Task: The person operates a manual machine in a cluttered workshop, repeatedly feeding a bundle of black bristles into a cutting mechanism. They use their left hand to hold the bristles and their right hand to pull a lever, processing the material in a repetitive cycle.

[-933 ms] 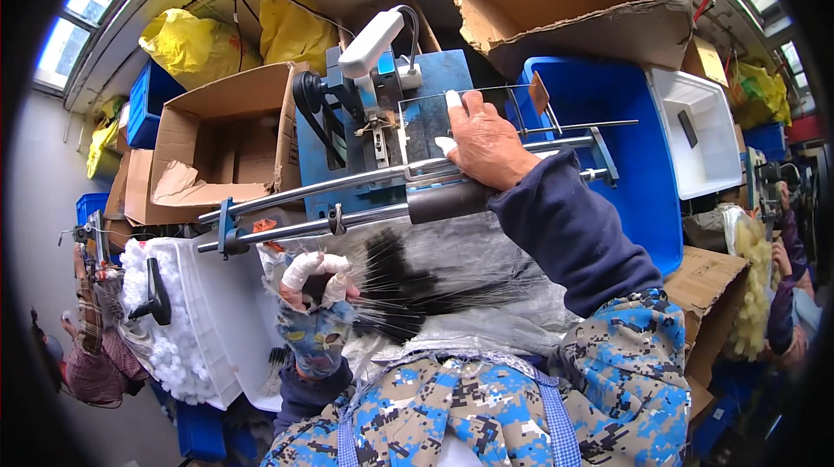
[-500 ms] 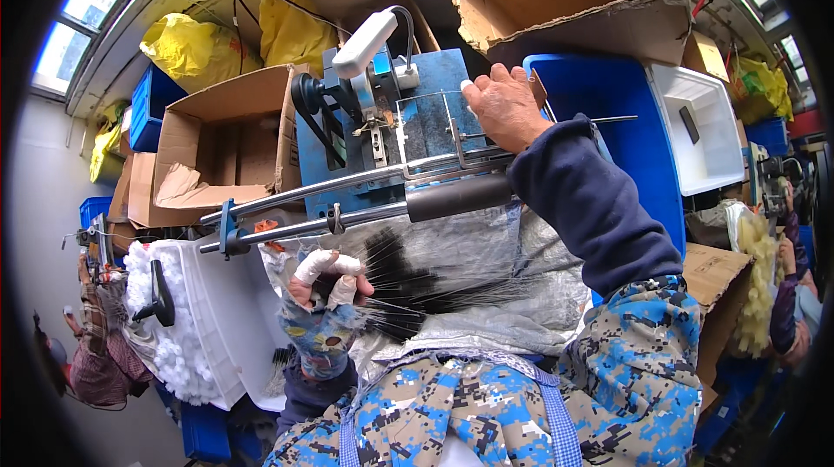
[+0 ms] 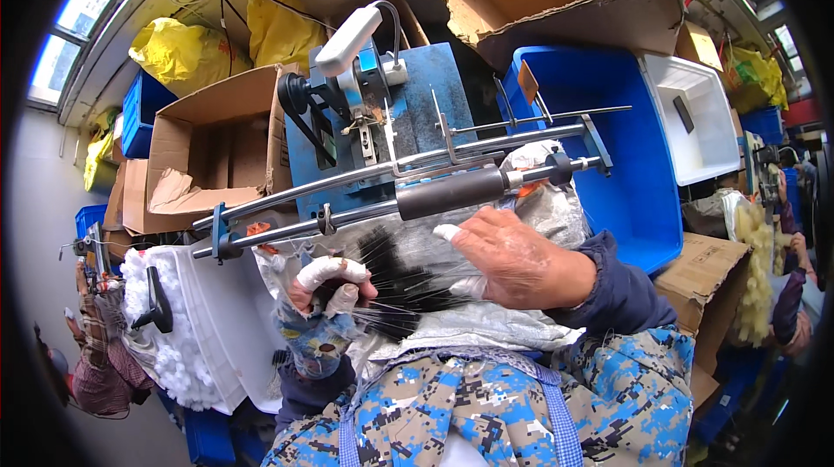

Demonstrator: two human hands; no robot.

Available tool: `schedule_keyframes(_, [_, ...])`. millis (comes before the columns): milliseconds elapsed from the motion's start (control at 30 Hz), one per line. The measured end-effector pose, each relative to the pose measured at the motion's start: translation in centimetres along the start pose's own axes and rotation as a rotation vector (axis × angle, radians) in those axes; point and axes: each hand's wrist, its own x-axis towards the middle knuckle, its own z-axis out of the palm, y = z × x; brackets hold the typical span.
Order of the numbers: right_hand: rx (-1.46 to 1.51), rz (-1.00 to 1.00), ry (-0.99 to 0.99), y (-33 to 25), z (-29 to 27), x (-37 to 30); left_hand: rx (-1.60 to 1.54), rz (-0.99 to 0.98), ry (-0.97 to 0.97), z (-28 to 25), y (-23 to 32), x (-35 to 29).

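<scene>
My left hand (image 3: pixel 332 284), its fingers wrapped in white tape, is closed on thin strands beside a pile of dark bristles (image 3: pixel 395 280). The bristles fan out over a pale sheet (image 3: pixel 486 328) across my lap. To the right, my right hand (image 3: pixel 526 260) hovers over the sheet with taped index finger and thumb spread apart and nothing visible between them. Just beyond both hands runs a bench machine's metal bar with a dark roller sleeve (image 3: pixel 452 193). Behind it stands the machine's blue base plate (image 3: pixel 434 93), with a white lamp (image 3: pixel 349 43) above.
At the right are a deep blue bin (image 3: pixel 638 206) and a white tray (image 3: pixel 695 132). An open cardboard box (image 3: pixel 213 154) stands left of the machine. White tufts (image 3: pixel 169 354) fill a white bin at the lower left. Other people work at both sides.
My right hand has come back from the wire frame at the machine's far side to over the lap sheet. The wire guide has shifted. My left hand stays nearly in place.
</scene>
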Motion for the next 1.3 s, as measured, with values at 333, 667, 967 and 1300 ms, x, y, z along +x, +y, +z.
schedule_keyframes(333, [0.384,-0.140,0.290,-0.5,3.9,4.4,0.207,0.164,0.122,-0.4,-1.6,-0.3])
schedule_keyframes(667, [-0.612,0.171,0.254,7.6,-0.5,11.8,1.480,0.130,-0.396,-4.9,-10.4,-1.2])
schedule_keyframes(967, [-0.698,0.234,0.282,9.7,2.5,13.5,1.392,0.143,-0.294,-6.2,-9.7,-1.5])
schedule_keyframes(1300, [-0.602,0.268,0.203,10.4,2.6,13.8,1.312,0.289,-0.223,-5.0,-7.5,-0.7])
